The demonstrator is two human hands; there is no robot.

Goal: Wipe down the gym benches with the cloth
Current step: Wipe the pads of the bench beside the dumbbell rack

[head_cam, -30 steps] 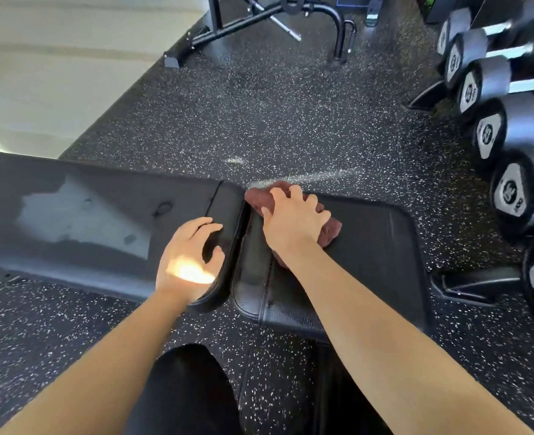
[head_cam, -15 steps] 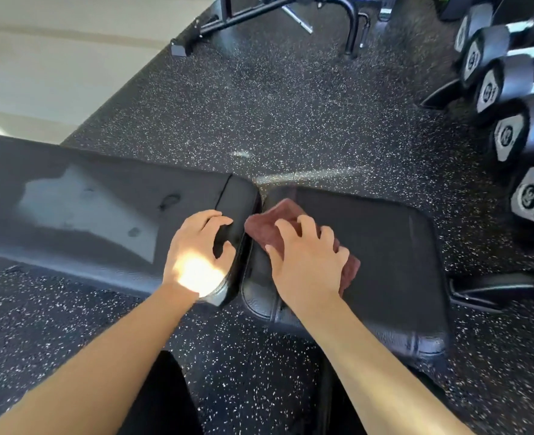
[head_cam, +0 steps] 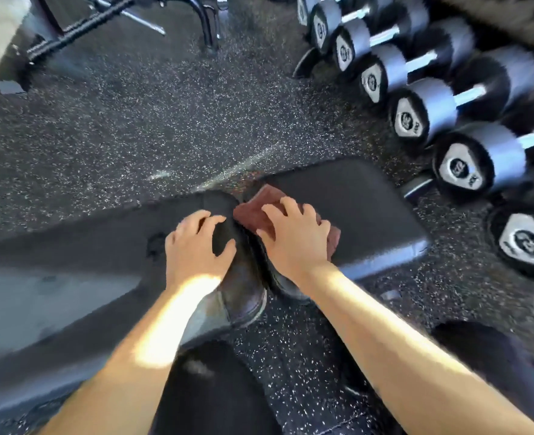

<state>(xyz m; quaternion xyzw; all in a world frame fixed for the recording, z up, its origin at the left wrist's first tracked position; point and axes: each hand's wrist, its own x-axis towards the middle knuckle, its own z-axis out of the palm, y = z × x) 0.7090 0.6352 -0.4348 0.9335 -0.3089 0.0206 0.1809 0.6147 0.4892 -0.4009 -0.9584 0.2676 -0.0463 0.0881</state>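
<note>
Scene: a person is looking down at their own two bare arms reaching over a black padded bench [head_cam: 369, 215] on a speckled rubber floor [head_cam: 152, 127]; the whole picture is blurring slightly.
Bench: the long back pad [head_cam: 71, 262] is running from the left edge to the centre of the frame, and the shorter seat pad is lying right of centre, with a narrow gap between them.
Cloth: a reddish-brown cloth [head_cam: 256, 208] is lying on the seat pad's left end, just beside the gap, in the middle of the frame.
Right hand: the right hand [head_cam: 294, 237] is pressing flat on the cloth, fingers spread wide, covering most of it.
Left hand: the left hand [head_cam: 196, 246] is resting on the back pad's rounded end, fingers open and curling over the edge, holding nothing.
Dumbbells: a row of dumbbells [head_cam: 422, 105] is lining the upper right of the frame.
Frame: a black metal frame [head_cam: 80, 20] is sitting at the upper left.
Leg: a dark-clothed leg [head_cam: 209, 390] is showing at the bottom centre.
</note>
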